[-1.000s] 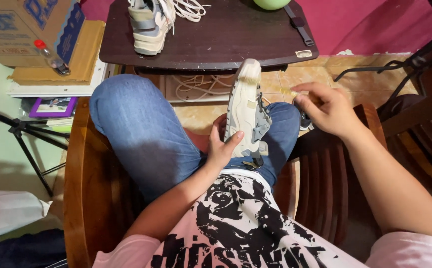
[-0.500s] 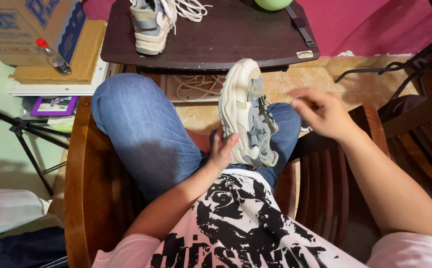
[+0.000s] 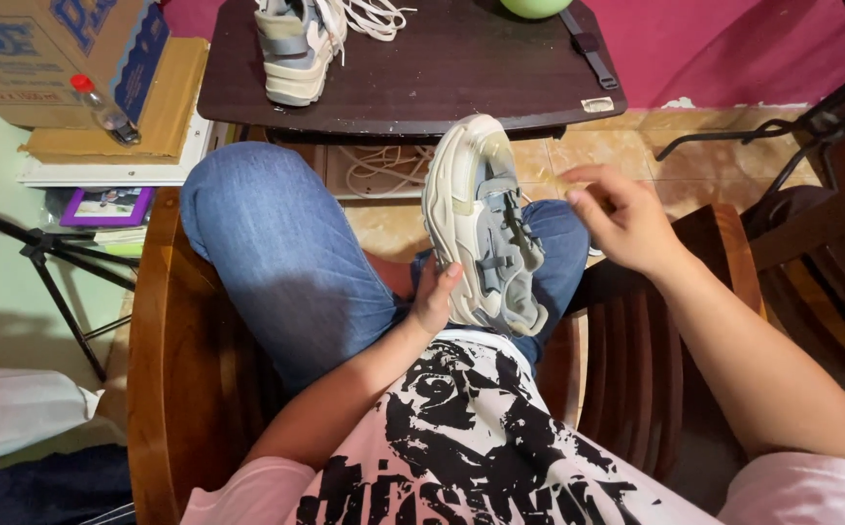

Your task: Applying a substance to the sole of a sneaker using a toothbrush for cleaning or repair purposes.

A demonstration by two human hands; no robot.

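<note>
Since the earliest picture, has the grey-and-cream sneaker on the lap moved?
Yes. The grey-and-cream sneaker has rolled from sole-edge up to laced top showing, staying just below the dark wooden table.

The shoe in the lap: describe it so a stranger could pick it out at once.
Start at the blue-jeaned legs on the wooden chair. The shoe lies between the knees, the left hand gripping its heel. Unlike the other shoe on the dark table, it shows no white laces.

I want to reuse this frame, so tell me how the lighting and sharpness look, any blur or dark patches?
Head view: light is even and soft on the sneaker and dark table; the right hand is slightly motion-blurred, the left hand sharp; a shadow falls on the jeans, and the chair sides go dim.
</note>
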